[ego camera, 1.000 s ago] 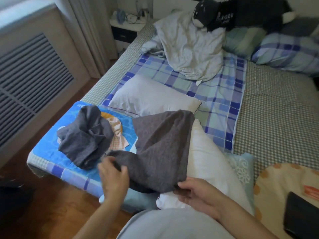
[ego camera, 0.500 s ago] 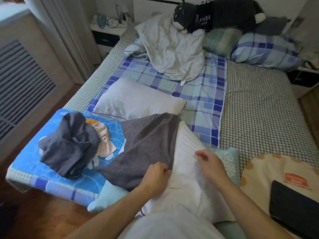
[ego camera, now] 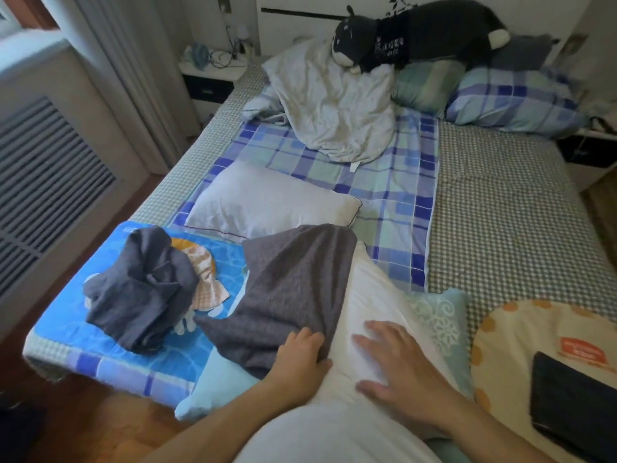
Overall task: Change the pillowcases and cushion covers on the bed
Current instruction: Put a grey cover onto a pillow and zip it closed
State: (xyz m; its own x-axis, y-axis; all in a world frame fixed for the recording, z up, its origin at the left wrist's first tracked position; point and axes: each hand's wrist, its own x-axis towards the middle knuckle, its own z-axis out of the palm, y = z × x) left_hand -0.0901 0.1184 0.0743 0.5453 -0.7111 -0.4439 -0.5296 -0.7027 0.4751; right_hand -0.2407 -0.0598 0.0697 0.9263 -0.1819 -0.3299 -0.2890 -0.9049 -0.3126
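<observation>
Left hand [ego camera: 300, 354] pinching grey pillowcase [ego camera: 293, 295] hem, case drawn halfway over white pillow [ego camera: 370, 325], long axis running away up the bed [ego camera: 500, 212]. Right hand [ego camera: 397, 362] flat, fingers spread, pressing bare pillow beside hem.

I note the grey cover [ego camera: 293, 289] is matt, coarse-knit cloth over a smooth white cotton pillow [ego camera: 370, 315]. At 10 o'clock, a crumpled dark cloth [ego camera: 140, 292] lies on a glossy-looking blue printed mat [ego camera: 66, 325]. Checked sheet [ego camera: 507, 215]: woven, matt. Floor [ego camera: 100, 426]: polished wood.
</observation>
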